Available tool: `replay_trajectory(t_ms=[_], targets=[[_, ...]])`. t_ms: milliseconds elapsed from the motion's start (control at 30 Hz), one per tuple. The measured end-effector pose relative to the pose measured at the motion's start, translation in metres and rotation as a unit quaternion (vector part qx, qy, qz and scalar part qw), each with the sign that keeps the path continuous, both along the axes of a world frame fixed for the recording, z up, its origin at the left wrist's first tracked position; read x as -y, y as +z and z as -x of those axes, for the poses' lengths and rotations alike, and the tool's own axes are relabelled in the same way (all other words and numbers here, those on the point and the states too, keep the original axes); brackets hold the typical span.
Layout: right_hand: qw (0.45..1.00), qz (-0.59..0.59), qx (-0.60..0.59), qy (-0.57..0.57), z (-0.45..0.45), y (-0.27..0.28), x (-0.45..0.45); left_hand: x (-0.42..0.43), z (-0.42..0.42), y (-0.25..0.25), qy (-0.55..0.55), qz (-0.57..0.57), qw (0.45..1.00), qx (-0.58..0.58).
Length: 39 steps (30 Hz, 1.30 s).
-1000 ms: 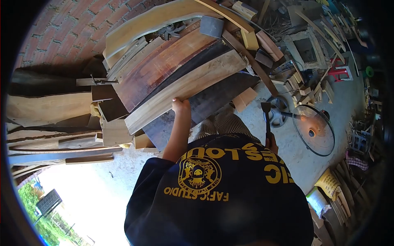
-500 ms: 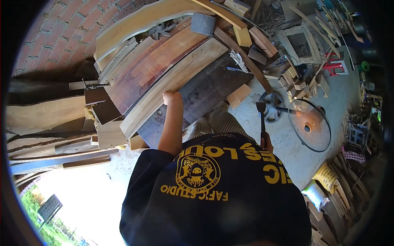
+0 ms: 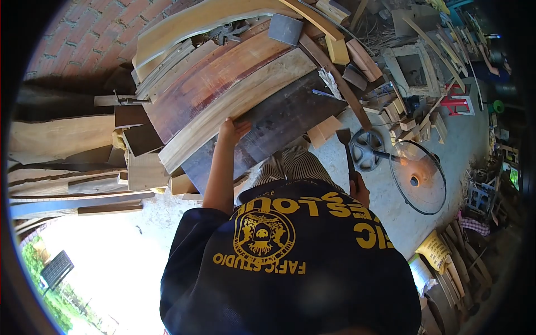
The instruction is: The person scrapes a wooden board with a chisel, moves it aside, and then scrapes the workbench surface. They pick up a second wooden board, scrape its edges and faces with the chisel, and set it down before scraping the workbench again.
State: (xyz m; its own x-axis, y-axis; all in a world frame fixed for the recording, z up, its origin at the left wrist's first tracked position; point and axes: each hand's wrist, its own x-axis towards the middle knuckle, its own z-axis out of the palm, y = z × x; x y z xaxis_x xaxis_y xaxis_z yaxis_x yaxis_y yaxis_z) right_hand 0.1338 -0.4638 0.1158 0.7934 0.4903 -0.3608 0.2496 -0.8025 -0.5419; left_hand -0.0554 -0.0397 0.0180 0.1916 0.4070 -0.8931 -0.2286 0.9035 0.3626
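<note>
My left hand (image 3: 233, 131) is open, fingers extended, at the near edge of a pale wooden plank (image 3: 240, 100). Below its fingers lies a dark board (image 3: 279, 114); whether they touch it I cannot tell. A reddish-brown plank (image 3: 206, 78) lies beyond the pale one. My right hand (image 3: 360, 190), low by my side, is closed around the handle of a dark scraper-like tool (image 3: 347, 148) with a flared flat head pointing forward. Part of that hand is hidden by my sleeve.
A grey curved block (image 3: 286, 29) rests on the far planks. To the right stands a round fan (image 3: 417, 177) on its base (image 3: 367, 151), near wood offcuts and a red stool (image 3: 458, 101). Stacked boards (image 3: 61, 139) lie at left beside a brick wall (image 3: 95, 44).
My left hand has uncurled from a closed grip at the pale plank's edge and drawn slightly back. The tool in my right hand has shifted a little forward and left. The view has shifted slightly.
</note>
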Motion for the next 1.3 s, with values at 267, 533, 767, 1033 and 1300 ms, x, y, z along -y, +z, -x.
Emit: replay_trajectory(t_ms=[267,533,767,1033,1300], targets=[[0.983,-0.091,-0.037,0.153,-0.01,0.017,-0.078,-0.011,0.035,-0.032,-0.191,-0.028,0.979,-0.057],[0.952,-0.202,-0.038,0.228,-0.002,-0.001,-0.174,0.004,0.039,-0.01,-0.166,-0.444,0.767,-0.432],[0.977,-0.089,-0.009,0.194,-0.009,0.001,-0.222,-0.024,0.054,-0.012,-0.189,-0.371,0.642,-0.644],[0.972,-0.019,0.027,0.231,-0.021,0.021,-0.242,-0.04,0.03,-0.016,-0.195,-0.246,0.637,-0.703],[0.974,-0.018,0.057,0.219,-0.028,-0.003,-0.288,-0.038,0.025,-0.018,-0.191,-0.256,0.59,-0.741]])
